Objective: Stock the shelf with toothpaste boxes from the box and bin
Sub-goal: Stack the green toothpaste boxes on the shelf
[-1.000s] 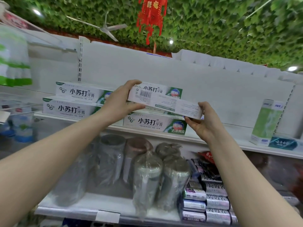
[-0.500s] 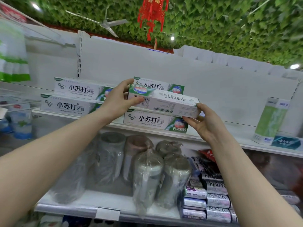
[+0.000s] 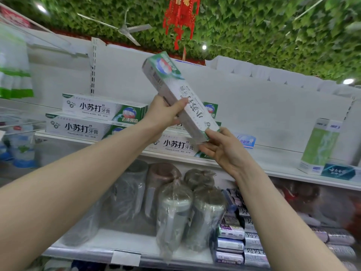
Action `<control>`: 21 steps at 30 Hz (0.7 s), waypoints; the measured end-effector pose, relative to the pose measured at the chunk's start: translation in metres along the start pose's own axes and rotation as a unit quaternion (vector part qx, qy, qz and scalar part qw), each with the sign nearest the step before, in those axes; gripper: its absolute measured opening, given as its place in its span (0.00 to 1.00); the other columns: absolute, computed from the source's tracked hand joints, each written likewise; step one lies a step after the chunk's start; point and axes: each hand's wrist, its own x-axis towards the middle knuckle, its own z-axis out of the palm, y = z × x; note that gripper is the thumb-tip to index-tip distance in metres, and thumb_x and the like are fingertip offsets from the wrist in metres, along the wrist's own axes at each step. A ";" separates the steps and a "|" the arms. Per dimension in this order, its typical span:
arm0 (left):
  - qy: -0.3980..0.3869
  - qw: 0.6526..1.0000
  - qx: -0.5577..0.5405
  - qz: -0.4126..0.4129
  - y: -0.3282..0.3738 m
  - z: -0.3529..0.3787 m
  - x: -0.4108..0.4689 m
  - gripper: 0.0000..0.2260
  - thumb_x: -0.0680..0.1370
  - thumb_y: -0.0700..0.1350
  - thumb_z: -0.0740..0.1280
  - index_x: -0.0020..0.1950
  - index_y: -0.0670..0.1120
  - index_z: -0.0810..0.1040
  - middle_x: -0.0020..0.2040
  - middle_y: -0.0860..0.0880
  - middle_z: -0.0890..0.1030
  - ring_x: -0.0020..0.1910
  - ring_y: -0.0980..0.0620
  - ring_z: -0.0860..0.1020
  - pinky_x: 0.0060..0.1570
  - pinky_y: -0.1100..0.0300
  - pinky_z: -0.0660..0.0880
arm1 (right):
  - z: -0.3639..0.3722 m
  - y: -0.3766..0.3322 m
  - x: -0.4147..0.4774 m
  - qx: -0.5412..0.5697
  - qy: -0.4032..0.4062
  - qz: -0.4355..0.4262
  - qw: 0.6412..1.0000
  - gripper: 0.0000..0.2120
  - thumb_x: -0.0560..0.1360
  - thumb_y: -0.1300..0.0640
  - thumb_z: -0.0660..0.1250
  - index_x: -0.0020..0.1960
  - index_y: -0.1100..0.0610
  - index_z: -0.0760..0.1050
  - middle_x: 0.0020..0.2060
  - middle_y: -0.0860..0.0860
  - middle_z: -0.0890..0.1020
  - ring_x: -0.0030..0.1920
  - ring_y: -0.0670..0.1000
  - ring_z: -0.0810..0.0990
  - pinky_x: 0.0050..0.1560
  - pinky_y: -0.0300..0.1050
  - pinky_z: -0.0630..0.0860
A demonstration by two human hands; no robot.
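The left hand (image 3: 164, 114) and right hand (image 3: 220, 149) are gripping the toothpaste box (image 3: 181, 94), tipping it up from flat, probably turning it for the shelf (image 3: 277, 159) behind.

White-green toothpaste box (image 3: 181, 96) tilted steeply, above stacked boxes (image 3: 93, 118).

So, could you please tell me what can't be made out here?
All in the head view:
middle stack: partly hidden behind the held toothpaste box, left hand and right hand.
Held box's small print: motion-blurred.
supply box and bin: out of frame.
lower-right goods: blurred.
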 end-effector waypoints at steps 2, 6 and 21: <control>-0.008 1.000 0.028 -0.008 0.003 0.005 0.000 0.17 0.79 0.44 0.67 0.66 0.43 0.69 0.60 0.47 0.80 0.57 0.48 0.80 0.52 0.48 0.80 | 0.007 0.002 -0.001 -0.021 -0.014 -0.014 1.000 0.10 0.77 0.65 0.68 0.56 0.59 0.69 0.51 0.58 0.84 0.47 0.56 0.85 0.49 0.47 0.83; -0.035 0.995 0.095 0.009 0.014 0.004 0.002 0.15 0.80 0.45 0.65 0.67 0.49 0.71 0.57 0.49 0.81 0.54 0.49 0.82 0.51 0.47 0.81 | 0.010 -0.001 0.000 -0.171 0.008 -0.049 0.984 0.17 0.74 0.56 0.74 0.58 0.61 0.72 0.54 0.60 0.84 0.52 0.57 0.85 0.56 0.54 0.81; -0.184 0.799 0.550 0.159 0.020 -0.006 0.017 0.20 0.82 0.50 0.60 0.74 0.61 0.65 0.70 0.54 0.73 0.68 0.49 0.71 0.65 0.47 0.70 | -0.030 -0.050 0.020 -0.350 0.092 -0.215 0.907 0.32 0.74 0.56 0.74 0.74 0.47 0.65 0.67 0.50 0.73 0.64 0.48 0.74 0.51 0.35 0.75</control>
